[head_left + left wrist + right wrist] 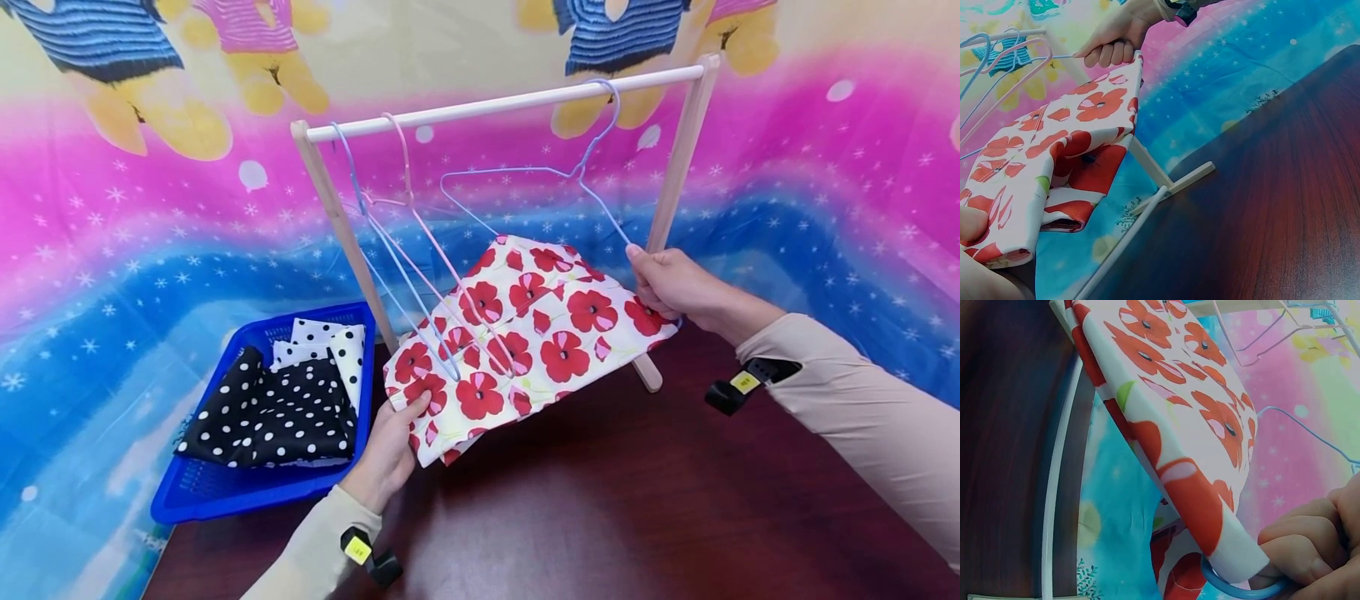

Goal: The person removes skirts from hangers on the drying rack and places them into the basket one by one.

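A white cloth with red flowers (564,354) slopes across the lower part of a lavender-blue clothes hanger (558,170), whose hook sits over the rack's rail. My left hand (388,446) pinches the cloth's near left corner, thumb on top. At the other end, my right hand (675,283) grips the right arm of that hanger, right by the cloth's edge. In the right wrist view the hanger's rounded blue corner (1247,591) pokes out past the cloth, close to the curled fingers (1300,540). Part of the cloth hangs folded underneath (1088,172).
A light wooden rack with a white rail (510,102) stands on the dark red table (600,500). A blue hanger (397,267) and a pink hanger (438,237) hang at its left, overlapping the cloth. Left of it, a blue basket (247,504) holds black and white polka-dot cloths (277,408).
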Action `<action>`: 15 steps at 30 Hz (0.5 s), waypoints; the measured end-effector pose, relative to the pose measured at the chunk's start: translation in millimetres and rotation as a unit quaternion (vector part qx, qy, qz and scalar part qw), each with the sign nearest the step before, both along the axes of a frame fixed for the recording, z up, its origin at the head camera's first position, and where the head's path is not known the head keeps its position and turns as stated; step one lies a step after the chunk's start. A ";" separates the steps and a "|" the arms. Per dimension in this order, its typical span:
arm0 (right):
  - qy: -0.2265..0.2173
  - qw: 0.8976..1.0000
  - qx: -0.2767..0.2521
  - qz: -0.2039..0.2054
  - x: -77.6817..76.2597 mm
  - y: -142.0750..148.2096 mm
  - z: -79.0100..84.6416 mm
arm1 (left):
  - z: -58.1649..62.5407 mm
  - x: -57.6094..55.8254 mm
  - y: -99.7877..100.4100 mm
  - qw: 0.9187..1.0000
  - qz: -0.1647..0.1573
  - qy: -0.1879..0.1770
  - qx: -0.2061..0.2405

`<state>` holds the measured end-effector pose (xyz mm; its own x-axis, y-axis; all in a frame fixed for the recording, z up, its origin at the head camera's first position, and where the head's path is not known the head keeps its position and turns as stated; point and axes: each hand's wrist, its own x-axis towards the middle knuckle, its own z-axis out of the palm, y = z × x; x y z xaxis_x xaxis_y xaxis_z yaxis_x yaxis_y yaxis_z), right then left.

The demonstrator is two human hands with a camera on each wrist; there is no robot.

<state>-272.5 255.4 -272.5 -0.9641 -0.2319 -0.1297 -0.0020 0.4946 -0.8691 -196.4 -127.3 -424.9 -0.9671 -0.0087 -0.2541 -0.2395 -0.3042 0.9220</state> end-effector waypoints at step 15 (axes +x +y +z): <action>0.011 1.000 0.008 0.001 1.2 -0.5 1.2 | -0.3 2.9 -3.8 1.000 0.002 0.010 0.010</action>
